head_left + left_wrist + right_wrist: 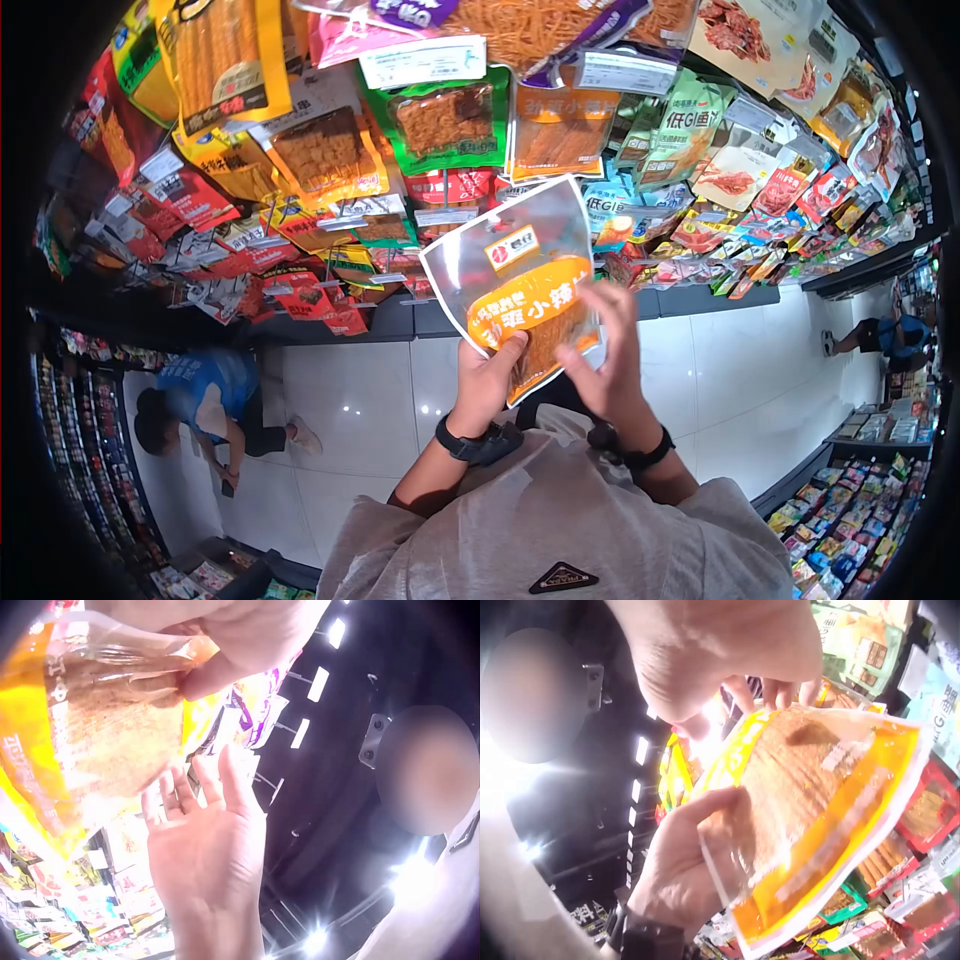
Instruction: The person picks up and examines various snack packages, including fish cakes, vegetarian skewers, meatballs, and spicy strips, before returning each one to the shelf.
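A glossy plastic snack pouch [520,290] with a clear header, an orange band and brown strips inside is held up in front of the hanging racks. Its long axis runs from the person's chest towards the display, header end towards the racks, printed face to the holder.

The left hand [485,385] pinches the lower edge, thumb on the front and fingers behind. The right hand [605,365] curls round the other side, fingers spread over the face (both wrists carry black bands).

Crinkled foil packets [445,120] in red, yellow and green crowd the pegs. The white tiled floor [370,400] shines under the lamps. A person in a blue shirt [205,395] stands well apart.
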Demonstrator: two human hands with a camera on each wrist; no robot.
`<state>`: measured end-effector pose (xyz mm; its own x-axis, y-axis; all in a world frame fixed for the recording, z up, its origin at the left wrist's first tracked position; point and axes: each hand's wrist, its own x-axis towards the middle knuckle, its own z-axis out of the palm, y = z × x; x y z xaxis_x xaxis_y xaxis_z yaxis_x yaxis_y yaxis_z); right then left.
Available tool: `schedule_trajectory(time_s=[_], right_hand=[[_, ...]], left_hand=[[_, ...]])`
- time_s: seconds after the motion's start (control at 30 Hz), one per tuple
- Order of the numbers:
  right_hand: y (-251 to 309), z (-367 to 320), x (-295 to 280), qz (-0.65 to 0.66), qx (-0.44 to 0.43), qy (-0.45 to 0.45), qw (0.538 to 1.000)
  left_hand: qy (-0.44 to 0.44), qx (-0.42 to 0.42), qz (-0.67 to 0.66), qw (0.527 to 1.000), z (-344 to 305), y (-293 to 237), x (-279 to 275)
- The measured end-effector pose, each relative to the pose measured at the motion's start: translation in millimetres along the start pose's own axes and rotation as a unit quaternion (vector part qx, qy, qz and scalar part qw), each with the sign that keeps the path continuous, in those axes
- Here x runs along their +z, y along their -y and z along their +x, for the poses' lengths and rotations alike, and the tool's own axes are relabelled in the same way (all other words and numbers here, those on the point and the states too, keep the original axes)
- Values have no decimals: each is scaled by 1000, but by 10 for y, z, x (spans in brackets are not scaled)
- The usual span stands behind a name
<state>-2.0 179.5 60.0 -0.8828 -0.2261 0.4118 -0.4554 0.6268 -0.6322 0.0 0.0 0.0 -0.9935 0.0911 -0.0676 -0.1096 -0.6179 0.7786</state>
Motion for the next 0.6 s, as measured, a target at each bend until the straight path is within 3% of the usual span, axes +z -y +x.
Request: schedule_trajectory(time_s=[0.03,0.1,0.2,0.23,0.3,0.37,0.43,0.5,0.6], right_hand=[[-3,73,-21,15,23,-72,997],[-279,242,90,174,105,-164,965],[-537,564,-289,448,204,-144,858],[-674,626,-320,459,204,-148,852],[-931,782,-346,478,227,-39,848],[-1000,947,-355,494,222,-55,839],[-1165,1064,-324,532,204,-40,821],[-1241,1204,-352,550,205,-54,808],[-1435,1382,-438,536,173,-26,826]], left_hand=[[1,-24,24,999,0,-17,-2],[1,-52,107,993,132,-181,-6],[96,-60,208,972,327,-114,264],[94,-61,220,969,387,-123,317],[93,-37,279,955,558,-154,419],[81,-20,324,943,770,-196,491],[26,31,232,972,1001,-206,582],[-35,54,292,954,1242,-225,593],[-43,111,284,952,1514,-341,887]])
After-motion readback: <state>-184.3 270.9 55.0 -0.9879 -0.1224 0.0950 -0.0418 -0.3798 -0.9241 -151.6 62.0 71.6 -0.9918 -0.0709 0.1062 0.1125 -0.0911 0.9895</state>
